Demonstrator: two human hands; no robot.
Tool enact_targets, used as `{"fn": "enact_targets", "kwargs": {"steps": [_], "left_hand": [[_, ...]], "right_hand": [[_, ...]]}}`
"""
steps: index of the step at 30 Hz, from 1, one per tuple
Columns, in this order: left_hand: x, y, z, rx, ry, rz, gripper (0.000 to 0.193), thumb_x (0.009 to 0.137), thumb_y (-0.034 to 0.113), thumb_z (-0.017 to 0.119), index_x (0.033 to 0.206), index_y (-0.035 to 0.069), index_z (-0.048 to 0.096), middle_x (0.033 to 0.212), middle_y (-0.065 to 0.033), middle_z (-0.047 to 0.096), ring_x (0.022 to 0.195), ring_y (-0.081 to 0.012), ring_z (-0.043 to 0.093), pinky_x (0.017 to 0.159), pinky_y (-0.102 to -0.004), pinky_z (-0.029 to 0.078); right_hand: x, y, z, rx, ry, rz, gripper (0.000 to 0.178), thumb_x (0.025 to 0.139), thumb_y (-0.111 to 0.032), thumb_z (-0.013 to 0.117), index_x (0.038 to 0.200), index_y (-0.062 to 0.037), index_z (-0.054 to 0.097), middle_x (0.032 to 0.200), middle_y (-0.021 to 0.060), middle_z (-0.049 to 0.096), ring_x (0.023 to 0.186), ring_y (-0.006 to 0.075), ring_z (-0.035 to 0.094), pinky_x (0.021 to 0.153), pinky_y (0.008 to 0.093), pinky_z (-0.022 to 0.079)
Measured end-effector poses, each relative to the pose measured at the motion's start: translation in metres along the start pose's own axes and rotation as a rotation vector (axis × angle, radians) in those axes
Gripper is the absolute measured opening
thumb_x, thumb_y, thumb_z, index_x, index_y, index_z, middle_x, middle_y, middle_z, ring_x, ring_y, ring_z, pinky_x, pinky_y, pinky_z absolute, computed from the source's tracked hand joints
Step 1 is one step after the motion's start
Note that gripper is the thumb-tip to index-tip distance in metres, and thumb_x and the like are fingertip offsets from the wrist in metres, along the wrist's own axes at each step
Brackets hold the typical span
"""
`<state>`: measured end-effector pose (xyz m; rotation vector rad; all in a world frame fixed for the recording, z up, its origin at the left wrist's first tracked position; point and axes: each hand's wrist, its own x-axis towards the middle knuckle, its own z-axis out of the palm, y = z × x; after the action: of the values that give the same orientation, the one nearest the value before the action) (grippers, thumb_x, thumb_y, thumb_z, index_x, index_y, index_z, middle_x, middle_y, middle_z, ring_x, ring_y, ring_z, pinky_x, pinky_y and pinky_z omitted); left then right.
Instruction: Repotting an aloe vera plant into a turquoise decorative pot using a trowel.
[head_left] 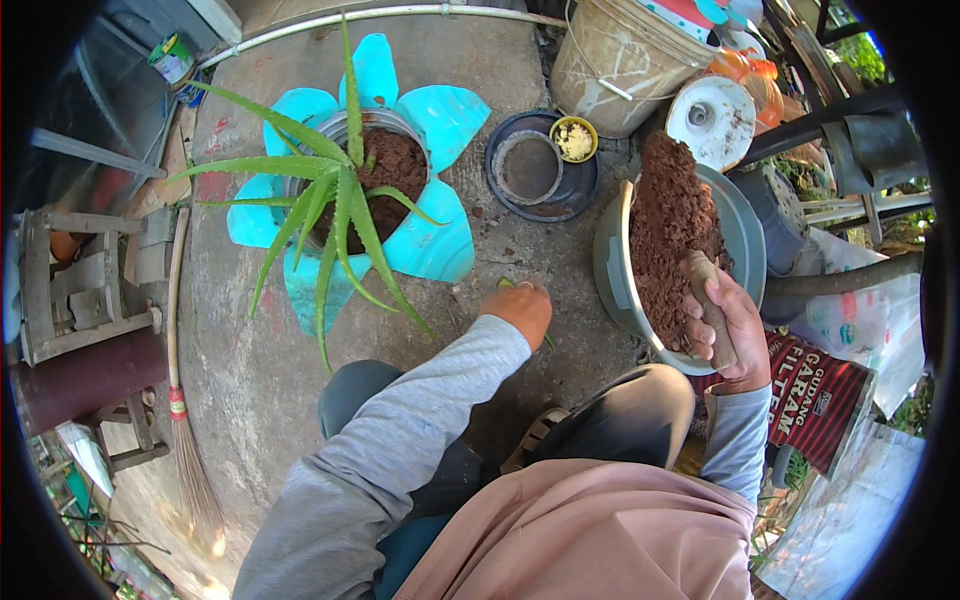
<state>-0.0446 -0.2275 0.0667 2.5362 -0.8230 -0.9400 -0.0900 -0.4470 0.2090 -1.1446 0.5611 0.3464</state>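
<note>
My right hand is wrapped round the wooden handle of a trowel. Its blade is lost under a mound of brown soil at the rim of a grey-green tub. Low over the concrete, my left hand is closed on what looks like a piece of aloe leaf; green shows at both sides of the fist. To its upper left, an aloe vera plant leans out of a round pot of soil edged with turquoise petal shapes.
Beyond my hands, a dark round dish holds a small pot and a yellow cup of pale bits. A large dirty bucket stands behind. A broom and wooden stool are at left, a red striped sack at right.
</note>
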Motion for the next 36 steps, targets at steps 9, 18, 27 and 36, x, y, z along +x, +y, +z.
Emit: {"fn": "enact_targets", "kwargs": {"steps": [9, 18, 27, 36], "left_hand": [[-0.02, 0.008, 0.011, 0.036, -0.269, -0.051, 0.028, 0.086, 0.017, 0.047, 0.108, 0.008, 0.061, 0.114, -0.0082, 0.059, 0.103, -0.0265, 0.057, 0.079, -0.0443, 0.048], [-0.025, -0.028, 0.044, -0.177, -0.288, -0.071, 0.035, 0.084, 0.029, 0.046, 0.107, 0.005, 0.059, 0.108, -0.0153, 0.059, 0.101, -0.0285, 0.057, 0.083, -0.0374, 0.046], [0.02, -0.003, 0.056, -0.263, -0.285, -0.247, 0.036, 0.085, 0.028, 0.044, 0.113, 0.008, 0.056, 0.114, -0.0115, 0.057, 0.103, -0.0269, 0.057, 0.081, -0.0443, 0.045], [0.037, 0.015, 0.078, -0.316, -0.311, -0.422, 0.037, 0.087, 0.027, 0.043, 0.119, 0.012, 0.053, 0.12, -0.0076, 0.054, 0.104, -0.0254, 0.056, 0.079, -0.0511, 0.044]], "right_hand": [[0.082, 0.025, 0.147, -0.203, -0.26, 0.133, 0.028, 0.086, -0.023, 0.052, 0.108, -0.0062, 0.045, 0.072, 0.0047, 0.048, 0.048, 0.01, 0.046, 0.038, 0.0227, 0.038], [0.158, 0.116, 0.222, -1.496, 0.13, -0.718, 0.032, 0.08, -0.011, 0.047, 0.107, 0.0061, 0.044, 0.079, 0.0262, 0.055, 0.072, 0.0421, 0.057, 0.065, 0.0455, 0.047], [0.125, 0.089, 0.225, -1.56, 0.066, -0.705, 0.027, 0.075, -0.006, 0.049, 0.098, 0.0083, 0.048, 0.077, 0.0291, 0.057, 0.072, 0.0419, 0.058, 0.065, 0.0462, 0.047], [0.13, 0.078, 0.232, -1.754, 0.058, -0.808, 0.03, 0.072, -0.01, 0.052, 0.1, -0.0006, 0.057, 0.071, 0.0204, 0.057, 0.069, 0.0363, 0.058, 0.065, 0.0456, 0.047]]}}
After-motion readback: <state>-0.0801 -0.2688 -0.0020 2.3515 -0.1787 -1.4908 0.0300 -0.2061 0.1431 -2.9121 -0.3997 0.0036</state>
